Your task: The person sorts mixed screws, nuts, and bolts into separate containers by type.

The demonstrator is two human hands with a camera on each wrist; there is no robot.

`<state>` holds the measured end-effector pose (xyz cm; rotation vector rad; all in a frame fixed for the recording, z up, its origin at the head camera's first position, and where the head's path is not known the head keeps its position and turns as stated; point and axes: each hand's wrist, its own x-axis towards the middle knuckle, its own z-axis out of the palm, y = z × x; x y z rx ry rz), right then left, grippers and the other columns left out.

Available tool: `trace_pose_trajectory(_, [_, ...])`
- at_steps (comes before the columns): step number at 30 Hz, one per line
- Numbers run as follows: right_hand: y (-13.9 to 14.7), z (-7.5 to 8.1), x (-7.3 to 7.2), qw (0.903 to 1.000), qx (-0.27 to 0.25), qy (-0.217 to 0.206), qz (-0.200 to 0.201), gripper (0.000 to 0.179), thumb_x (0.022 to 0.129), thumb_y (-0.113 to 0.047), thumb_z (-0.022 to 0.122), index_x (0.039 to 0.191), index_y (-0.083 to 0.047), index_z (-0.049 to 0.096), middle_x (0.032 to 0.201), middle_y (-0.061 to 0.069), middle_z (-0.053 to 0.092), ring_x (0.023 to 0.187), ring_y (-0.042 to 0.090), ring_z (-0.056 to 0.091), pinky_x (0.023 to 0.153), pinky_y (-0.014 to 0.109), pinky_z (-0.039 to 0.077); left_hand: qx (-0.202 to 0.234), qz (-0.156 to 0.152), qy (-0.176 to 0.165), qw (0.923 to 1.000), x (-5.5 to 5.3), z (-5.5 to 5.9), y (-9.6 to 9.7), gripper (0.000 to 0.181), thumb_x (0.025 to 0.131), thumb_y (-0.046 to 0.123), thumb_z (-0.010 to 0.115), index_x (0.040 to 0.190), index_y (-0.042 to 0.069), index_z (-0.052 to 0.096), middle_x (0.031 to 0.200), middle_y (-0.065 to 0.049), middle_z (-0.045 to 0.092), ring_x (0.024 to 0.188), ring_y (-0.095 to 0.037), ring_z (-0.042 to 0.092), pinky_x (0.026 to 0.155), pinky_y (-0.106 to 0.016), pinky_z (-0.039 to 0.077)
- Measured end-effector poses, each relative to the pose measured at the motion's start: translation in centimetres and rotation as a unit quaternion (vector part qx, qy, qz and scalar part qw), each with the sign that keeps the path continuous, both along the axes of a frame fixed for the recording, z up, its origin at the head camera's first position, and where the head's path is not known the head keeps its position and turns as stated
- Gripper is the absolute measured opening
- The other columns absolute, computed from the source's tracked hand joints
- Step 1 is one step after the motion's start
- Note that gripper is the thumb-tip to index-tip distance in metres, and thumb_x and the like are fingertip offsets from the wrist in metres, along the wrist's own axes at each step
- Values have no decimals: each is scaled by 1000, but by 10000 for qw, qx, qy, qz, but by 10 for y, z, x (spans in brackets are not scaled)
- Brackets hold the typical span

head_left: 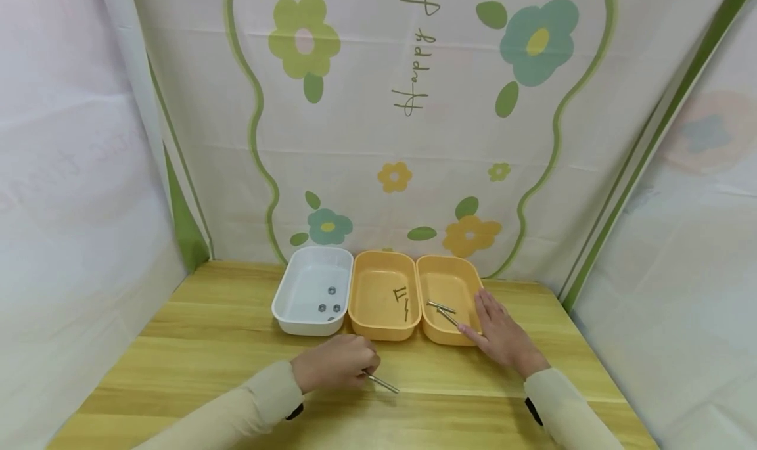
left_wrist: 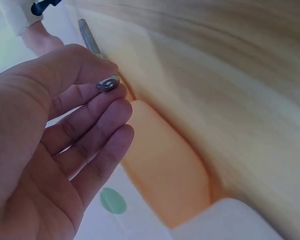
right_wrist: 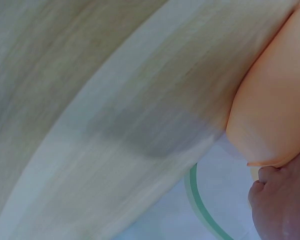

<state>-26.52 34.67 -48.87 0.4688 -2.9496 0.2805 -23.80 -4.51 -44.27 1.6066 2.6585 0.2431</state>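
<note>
My left hand (head_left: 337, 363) pinches a metal bolt (head_left: 381, 382) between thumb and fingertips above the table, in front of the middle bin. The left wrist view shows its socket head (left_wrist: 109, 84) at the fingertips and its threaded shank (left_wrist: 88, 36) extending beyond. My right hand (head_left: 503, 338) rests on the right-hand rim of the right yellow-orange bin (head_left: 449, 261), fingers fairly straight, thumb at the front corner. Inside that bin lie two similar long bolts (head_left: 442, 307). The right wrist view catches the bin's outer wall (right_wrist: 272, 100) and part of the hand.
Left of it stand a middle yellow-orange bin (head_left: 384, 256) with several small dark screws (head_left: 400, 295), and a white bin (head_left: 313, 253) with several nuts (head_left: 332, 291). All three bins stand side by side on the wooden table (head_left: 195, 345), against a flowered cloth backdrop (head_left: 355, 128).
</note>
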Motion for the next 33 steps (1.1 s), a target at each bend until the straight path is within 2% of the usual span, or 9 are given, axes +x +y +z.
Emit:
trace_pose_trajectory(4, [1, -1, -1, 10000, 19, -25, -28, 94, 108, -62, 45, 163, 11, 22, 172, 31, 19, 161, 48, 20, 128, 65, 24, -3, 18, 192, 9998, -3, 6, 14, 24, 86, 5, 80, 74, 19, 64, 75, 10, 59, 63, 2, 40, 53, -12, 30])
trace_pose_trajectory(10, [0, -3, -1, 10000, -7, -75, -22, 96, 107, -63, 44, 163, 11, 21, 172, 31, 18, 161, 48, 19, 128, 66, 23, -58, 54, 479, 9988, -10, 20, 36, 24, 85, 7, 81, 73, 20, 65, 75, 11, 60, 64, 1, 42, 55, -11, 34])
trace_pose_trajectory(15, [0, -4, -1, 10000, -8, 3, -3, 95, 107, -62, 45, 162, 12, 22, 172, 32, 20, 160, 49, 21, 127, 66, 25, 146, 20, 747, 9971, -20, 28, 50, 21, 87, 8, 80, 75, 20, 67, 77, 9, 60, 66, 0, 42, 56, -11, 32])
trace_pose_trajectory(20, [2, -3, -1, 10000, 10, 40, -38, 94, 108, -61, 45, 163, 12, 21, 172, 31, 19, 161, 48, 21, 128, 65, 25, 476, 137, 943, 9943, -34, 33, 62, 24, 89, 9, 79, 73, 20, 64, 78, 8, 61, 67, -2, 42, 58, -14, 31])
trace_pose_trajectory(25, [2, -4, -1, 10000, -26, 65, -8, 94, 108, -61, 46, 163, 11, 22, 172, 31, 20, 161, 48, 21, 128, 64, 25, 516, 353, 1039, 9926, -45, 35, 74, 26, 89, 9, 76, 72, 21, 61, 77, 9, 57, 69, -4, 43, 58, -16, 31])
trace_pose_trajectory(33, [1, -4, -2, 10000, 23, 51, -64, 94, 107, -61, 45, 162, 12, 23, 172, 31, 21, 160, 48, 22, 128, 64, 25, 593, 603, 1353, 9872, -61, 33, 94, 16, 91, 10, 77, 80, 19, 71, 81, 8, 65, 69, -3, 51, 59, -15, 39])
